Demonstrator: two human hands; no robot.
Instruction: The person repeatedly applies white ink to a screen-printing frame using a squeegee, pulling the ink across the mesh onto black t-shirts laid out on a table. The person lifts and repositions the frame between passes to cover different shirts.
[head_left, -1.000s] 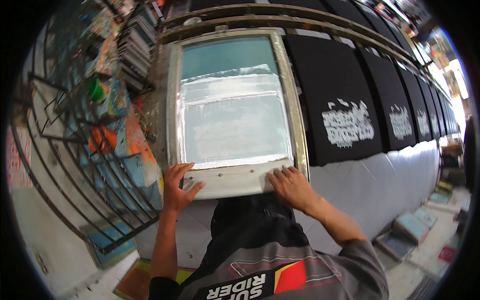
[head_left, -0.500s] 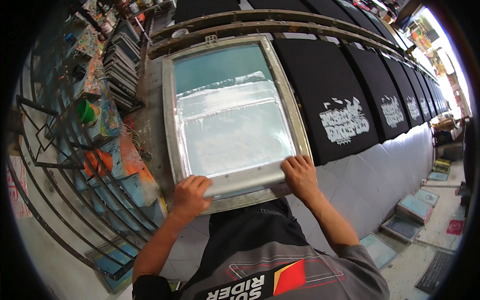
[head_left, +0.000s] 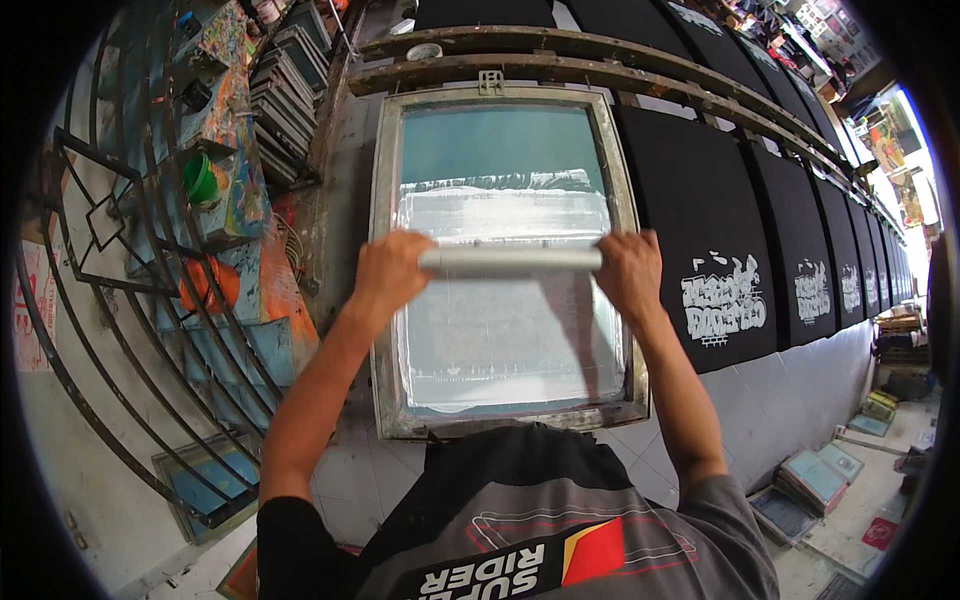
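My left hand [head_left: 393, 268] and my right hand [head_left: 630, 266] are closed round the two ends of a long pale squeegee [head_left: 510, 259]. It lies crosswise over the middle of a framed printing screen [head_left: 384, 340]. White ink [head_left: 480, 207] covers a band of the mesh beyond the squeegee, ending in a ragged edge. Nearer to me the mesh has a thin whitish film, with a thicker white line along the front. The far strip of mesh [head_left: 490, 130] is bare blue-green. Under the squeegee, its blade edge is hidden.
Black fabric panels with white prints [head_left: 722, 300] run in a row to the right. Wooden rails [head_left: 560, 92] cross behind the screen, with a metal hinge [head_left: 490, 82] at its far edge. At left are curved metal bars [head_left: 150, 390], stacked frames [head_left: 282, 110] and a green bucket [head_left: 199, 178].
Both hands have pushed the squeegee from the screen's near end to its middle, away from me. The whole view has also shifted, with the screen now further right and straighter.
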